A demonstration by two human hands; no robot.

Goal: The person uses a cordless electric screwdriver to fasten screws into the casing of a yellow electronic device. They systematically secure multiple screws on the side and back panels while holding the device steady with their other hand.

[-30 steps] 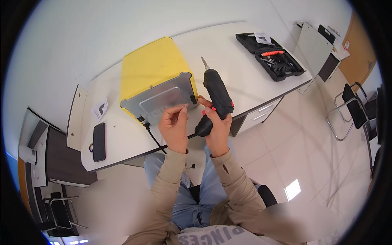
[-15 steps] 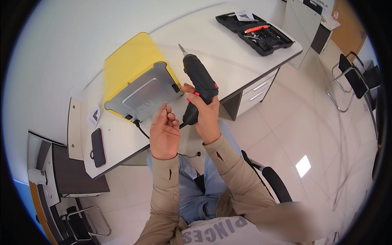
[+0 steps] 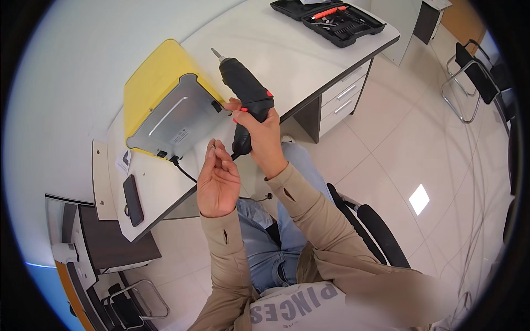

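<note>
My right hand (image 3: 266, 138) grips a black electric screwdriver (image 3: 243, 88) with red buttons. Its bit points up and to the left, away from any surface. Beside it, my left hand (image 3: 219, 182) is palm up, thumb and fingertips pinched together on something tiny that I cannot make out. Just beyond both hands, a yellow appliance (image 3: 157, 77) lies on the white desk (image 3: 276, 49), its grey metal base (image 3: 176, 118) turned toward me. A black power cord (image 3: 185, 171) runs from near the base's lower corner. Some right-hand fingers are hidden behind the screwdriver.
An open black tool case (image 3: 345, 33) with bits and an orange flexible shaft (image 3: 329, 12) sits at the desk's far right. A dark phone (image 3: 133, 199) lies at the left end. Drawers (image 3: 342, 96) stand below the right edge; a black chair (image 3: 381, 234) is beside me.
My view has shifted, so the desk, appliance and tool case appear farther left and higher. Both hands keep nearly the same pose, and the screwdriver stays in my right hand.
</note>
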